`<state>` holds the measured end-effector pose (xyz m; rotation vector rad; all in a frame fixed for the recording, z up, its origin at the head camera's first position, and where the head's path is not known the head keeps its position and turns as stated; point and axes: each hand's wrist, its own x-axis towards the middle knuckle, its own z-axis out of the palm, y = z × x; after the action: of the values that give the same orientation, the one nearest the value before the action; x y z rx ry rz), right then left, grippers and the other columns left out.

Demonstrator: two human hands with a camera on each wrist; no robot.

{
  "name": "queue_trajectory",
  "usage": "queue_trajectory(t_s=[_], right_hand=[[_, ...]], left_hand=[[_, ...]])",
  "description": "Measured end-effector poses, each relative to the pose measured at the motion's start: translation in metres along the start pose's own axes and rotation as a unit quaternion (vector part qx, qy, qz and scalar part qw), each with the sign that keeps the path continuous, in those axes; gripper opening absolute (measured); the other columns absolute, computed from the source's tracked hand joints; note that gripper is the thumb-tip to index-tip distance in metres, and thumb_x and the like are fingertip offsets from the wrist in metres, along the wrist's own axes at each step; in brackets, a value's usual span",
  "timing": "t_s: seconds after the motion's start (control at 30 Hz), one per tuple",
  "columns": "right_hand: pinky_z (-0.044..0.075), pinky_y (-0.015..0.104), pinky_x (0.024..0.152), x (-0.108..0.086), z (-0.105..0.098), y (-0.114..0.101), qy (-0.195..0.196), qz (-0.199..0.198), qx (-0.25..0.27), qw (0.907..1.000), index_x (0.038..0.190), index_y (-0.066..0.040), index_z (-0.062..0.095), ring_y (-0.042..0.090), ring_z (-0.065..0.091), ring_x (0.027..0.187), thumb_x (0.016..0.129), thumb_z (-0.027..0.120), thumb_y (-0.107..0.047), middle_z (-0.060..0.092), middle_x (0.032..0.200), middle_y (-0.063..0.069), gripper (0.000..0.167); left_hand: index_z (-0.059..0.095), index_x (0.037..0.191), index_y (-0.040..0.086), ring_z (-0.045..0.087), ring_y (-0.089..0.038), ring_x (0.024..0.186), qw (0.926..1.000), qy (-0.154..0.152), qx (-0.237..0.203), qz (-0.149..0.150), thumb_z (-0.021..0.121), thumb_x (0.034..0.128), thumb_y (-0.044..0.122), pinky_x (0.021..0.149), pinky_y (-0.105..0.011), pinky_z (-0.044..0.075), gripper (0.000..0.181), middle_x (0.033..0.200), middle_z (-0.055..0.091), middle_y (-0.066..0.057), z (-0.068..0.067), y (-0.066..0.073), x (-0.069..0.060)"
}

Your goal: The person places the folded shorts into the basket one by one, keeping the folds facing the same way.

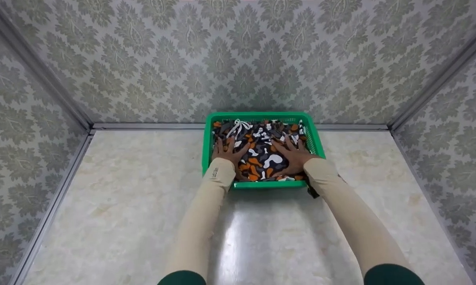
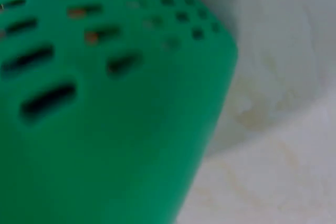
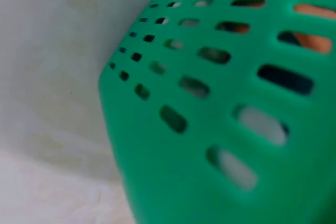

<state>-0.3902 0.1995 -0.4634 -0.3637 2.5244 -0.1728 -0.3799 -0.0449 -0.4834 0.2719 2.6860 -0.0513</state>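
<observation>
A green plastic basket (image 1: 261, 185) with slotted walls stands against the back wall. Folded camouflage-patterned cloth (image 1: 257, 158) in black, orange, white and grey fills it, with a white drawstring (image 1: 239, 126) near its far left corner; the garment's exact kind cannot be told. My left hand (image 1: 229, 153) rests spread on the cloth's left side. On the right side, my right hand (image 1: 295, 157) presses on the cloth, its fingers spread too. Both wrist views show only the basket's outer wall (image 2: 131, 145), with bits of cloth behind the slots, and neither hand.
The basket sits on a pale marble-patterned table (image 1: 143, 190). Patterned wallpapered panels (image 1: 241, 59) rise behind it and on both sides, joined by grey metal rails (image 1: 150, 126). A small black strap end (image 1: 313, 192) hangs by the right wrist.
</observation>
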Motion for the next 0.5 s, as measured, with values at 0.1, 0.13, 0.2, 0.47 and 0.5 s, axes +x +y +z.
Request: queue_trajectory(t_s=[0.1, 0.13, 0.2, 0.47, 0.5], right_hand=[[0.022, 0.070, 0.112, 0.006, 0.001, -0.001, -0.009, -0.003, 0.002, 1.0000, 0.162, -0.039, -0.010, 0.050, -0.018, 0.147, 0.087, 0.065, -0.069, -0.025, 0.165, 0.010, 0.110], [0.023, 0.069, 0.112, 0.007, 0.003, -0.001, -0.012, -0.008, 0.003, 0.9999, 0.162, -0.039, -0.011, 0.050, -0.017, 0.148, 0.088, 0.064, -0.068, -0.026, 0.165, 0.010, 0.109], [0.025, 0.069, 0.111, 0.009, 0.008, 0.001, -0.018, -0.017, 0.008, 0.9997, 0.162, -0.037, -0.010, 0.051, -0.017, 0.147, 0.091, 0.064, -0.064, -0.027, 0.165, 0.012, 0.106], [0.025, 0.067, 0.113, 0.014, 0.015, 0.007, -0.024, -0.015, 0.009, 0.9996, 0.162, -0.037, -0.009, 0.048, -0.016, 0.149, 0.093, 0.063, -0.061, -0.025, 0.165, 0.013, 0.103], [0.025, 0.067, 0.113, 0.015, 0.015, 0.007, -0.024, -0.015, 0.008, 0.9996, 0.162, -0.037, -0.009, 0.048, -0.017, 0.149, 0.094, 0.063, -0.059, -0.025, 0.165, 0.013, 0.102]], left_hand=[[-0.004, 0.161, 0.046, -0.004, -0.049, 0.151, 0.9998, -0.008, 0.012, -0.014, 0.073, 0.0754, 0.073, 0.123, -0.052, 0.005, 0.118, 0.169, -0.010, -0.008, -0.003, 0.000, -0.002], [-0.003, 0.161, 0.046, -0.003, -0.049, 0.151, 0.9998, -0.009, 0.013, -0.015, 0.074, 0.0763, 0.071, 0.123, -0.052, 0.006, 0.117, 0.170, -0.009, -0.008, -0.002, 0.001, -0.002], [-0.004, 0.161, 0.046, -0.002, -0.049, 0.151, 0.9997, -0.013, 0.018, -0.013, 0.073, 0.0768, 0.071, 0.123, -0.052, 0.006, 0.117, 0.170, -0.008, -0.008, 0.001, 0.002, -0.003], [-0.003, 0.161, 0.046, 0.001, -0.049, 0.151, 0.9998, -0.019, 0.002, 0.009, 0.075, 0.0742, 0.073, 0.123, -0.053, 0.006, 0.119, 0.170, -0.005, -0.009, 0.006, 0.003, 0.005], [-0.004, 0.161, 0.046, 0.001, -0.049, 0.151, 0.9998, -0.020, 0.002, 0.010, 0.074, 0.0734, 0.074, 0.123, -0.053, 0.005, 0.120, 0.170, -0.006, -0.010, 0.006, 0.002, 0.007]])
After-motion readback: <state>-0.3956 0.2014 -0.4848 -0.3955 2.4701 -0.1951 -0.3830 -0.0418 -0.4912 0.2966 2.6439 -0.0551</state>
